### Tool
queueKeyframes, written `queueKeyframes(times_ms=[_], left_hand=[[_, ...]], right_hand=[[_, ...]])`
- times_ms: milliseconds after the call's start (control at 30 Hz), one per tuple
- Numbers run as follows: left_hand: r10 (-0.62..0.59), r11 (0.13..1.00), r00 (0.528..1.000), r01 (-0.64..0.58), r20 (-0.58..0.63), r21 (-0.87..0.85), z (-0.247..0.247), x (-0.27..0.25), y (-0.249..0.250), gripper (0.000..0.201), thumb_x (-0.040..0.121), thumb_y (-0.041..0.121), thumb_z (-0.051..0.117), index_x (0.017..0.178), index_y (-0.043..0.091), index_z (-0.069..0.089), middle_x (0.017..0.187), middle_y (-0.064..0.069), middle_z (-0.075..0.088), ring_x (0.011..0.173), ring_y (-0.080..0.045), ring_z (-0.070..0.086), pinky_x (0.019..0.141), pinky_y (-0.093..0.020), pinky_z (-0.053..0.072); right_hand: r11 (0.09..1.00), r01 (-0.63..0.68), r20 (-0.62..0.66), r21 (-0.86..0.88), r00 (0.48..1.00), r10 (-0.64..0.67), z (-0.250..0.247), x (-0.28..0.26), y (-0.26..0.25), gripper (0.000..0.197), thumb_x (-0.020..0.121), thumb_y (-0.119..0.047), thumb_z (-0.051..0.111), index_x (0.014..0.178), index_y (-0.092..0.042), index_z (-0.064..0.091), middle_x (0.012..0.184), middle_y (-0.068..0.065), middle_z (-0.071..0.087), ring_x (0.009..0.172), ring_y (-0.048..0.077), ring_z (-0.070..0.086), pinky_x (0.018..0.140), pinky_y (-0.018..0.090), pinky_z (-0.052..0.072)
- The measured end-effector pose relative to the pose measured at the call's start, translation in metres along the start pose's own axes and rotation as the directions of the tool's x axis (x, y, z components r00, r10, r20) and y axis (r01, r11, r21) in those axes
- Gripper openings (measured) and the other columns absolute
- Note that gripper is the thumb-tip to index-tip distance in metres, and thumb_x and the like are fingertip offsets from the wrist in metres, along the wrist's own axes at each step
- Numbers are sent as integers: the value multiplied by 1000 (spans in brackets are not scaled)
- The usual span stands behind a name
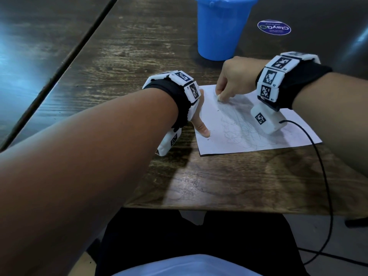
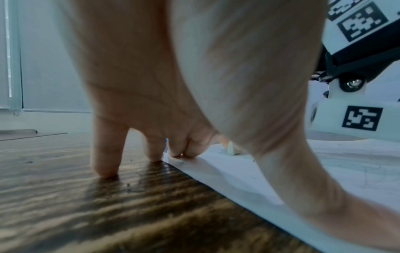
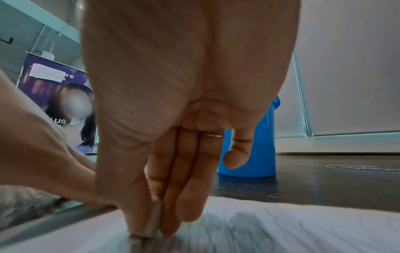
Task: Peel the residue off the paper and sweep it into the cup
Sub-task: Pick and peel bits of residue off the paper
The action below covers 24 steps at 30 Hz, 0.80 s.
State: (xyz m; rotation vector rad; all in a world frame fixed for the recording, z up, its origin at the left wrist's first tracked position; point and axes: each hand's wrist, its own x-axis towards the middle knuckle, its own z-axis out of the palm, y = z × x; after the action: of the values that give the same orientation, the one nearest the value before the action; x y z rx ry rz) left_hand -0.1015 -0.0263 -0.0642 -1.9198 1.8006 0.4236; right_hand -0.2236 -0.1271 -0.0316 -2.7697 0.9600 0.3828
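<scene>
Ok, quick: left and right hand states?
Left hand: open, fingers pressing the white scribbled paper sheet.
Right hand: pinching a small white eraser.

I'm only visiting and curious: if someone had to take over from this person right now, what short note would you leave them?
Right hand: pinches a small white eraser and presses it on the paper, near its far edge.
Left hand: fingers spread straight, pressing the paper's left edge and the wooden table to steady the sheet.
Blue cup: upright on the table beyond the paper.
Done: apparently nothing swept yet; pencil scribbles still cover the sheet.
Left: finish rubbing, gather the dark crumbs lying on the table by the left fingers, sweep them into the cup.
</scene>
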Motion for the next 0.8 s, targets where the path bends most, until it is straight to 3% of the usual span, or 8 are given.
queueKeyframes(times_ms=[67, 167, 267, 367, 500, 633, 733, 800], left_hand=[[-9, 1000, 1000, 9, 4, 6, -2, -2, 2, 177, 5, 99, 42, 153, 4, 24, 159, -14, 34, 132, -36, 50, 106, -52, 44], [-7, 999, 1000, 7, -5, 33, -4, -5, 5, 170, 13, 96, 44, 153, 2, 24, 160, -17, 32, 134, -38, 48, 107, -54, 43], [-4, 1000, 1000, 4, -7, 31, -3, -5, 4, 179, 2, 101, 38, 151, 2, 27, 158, -16, 35, 131, -39, 51, 105, -54, 45], [10, 1000, 1000, -10, -15, 20, -3, -6, 4, 173, 6, 97, 40, 150, 1, 29, 155, -16, 40, 129, -37, 52, 104, -53, 46], [28, 999, 999, -26, -41, 30, -2, -7, 4, 165, 16, 95, 43, 150, 1, 28, 150, -13, 44, 126, -36, 54, 102, -50, 48], [4, 1000, 1000, -3, -17, 29, -3, -8, 3, 163, 20, 95, 46, 152, 1, 26, 158, -16, 36, 135, -37, 47, 109, -53, 42], [5, 1000, 1000, -5, -6, 19, -3, -7, 2, 172, 13, 99, 44, 154, 3, 24, 159, -16, 34, 137, -37, 46, 110, -54, 41], [6, 1000, 1000, -6, -6, 24, -3, -7, 2, 167, 16, 95, 46, 153, 3, 24, 158, -14, 35, 136, -36, 47, 109, -54, 42]], right_hand=[[1000, 4, 32, -15, 999, -3, -3, 1, 0, 4, 80, -31, 79, 81, -27, 79, 74, -6, 75, 77, 13, 67, 76, 36, 57], [1000, -7, -64, 14, 998, 8, -1, 7, 1, 5, 81, -29, 79, 84, -26, 80, 78, -6, 75, 75, 11, 67, 77, 37, 58], [998, -44, -169, 37, 984, 50, 4, 14, 0, 4, 80, -27, 76, 81, -25, 79, 80, -7, 74, 76, 14, 66, 75, 39, 59], [997, -47, -226, 62, 972, 60, 9, 19, -4, 5, 80, -28, 73, 79, -26, 78, 78, -9, 72, 76, 15, 66, 72, 36, 59], [997, 23, -204, 72, 979, -8, 12, 21, -13, 8, 81, -32, 74, 74, -28, 77, 76, -10, 72, 76, 13, 66, 70, 34, 57], [997, -55, -226, 48, 972, 64, 8, 25, -8, 5, 80, -26, 73, 80, -25, 78, 79, -8, 73, 77, 18, 66, 69, 33, 56], [997, -62, -237, 41, 969, 70, 7, 27, -8, 7, 81, -25, 72, 81, -24, 79, 81, -6, 73, 79, 19, 66, 70, 34, 57], [998, -13, -200, 65, 979, 26, 8, 25, -9, 8, 82, -26, 72, 82, -24, 79, 83, -6, 74, 81, 17, 66, 74, 36, 58]])
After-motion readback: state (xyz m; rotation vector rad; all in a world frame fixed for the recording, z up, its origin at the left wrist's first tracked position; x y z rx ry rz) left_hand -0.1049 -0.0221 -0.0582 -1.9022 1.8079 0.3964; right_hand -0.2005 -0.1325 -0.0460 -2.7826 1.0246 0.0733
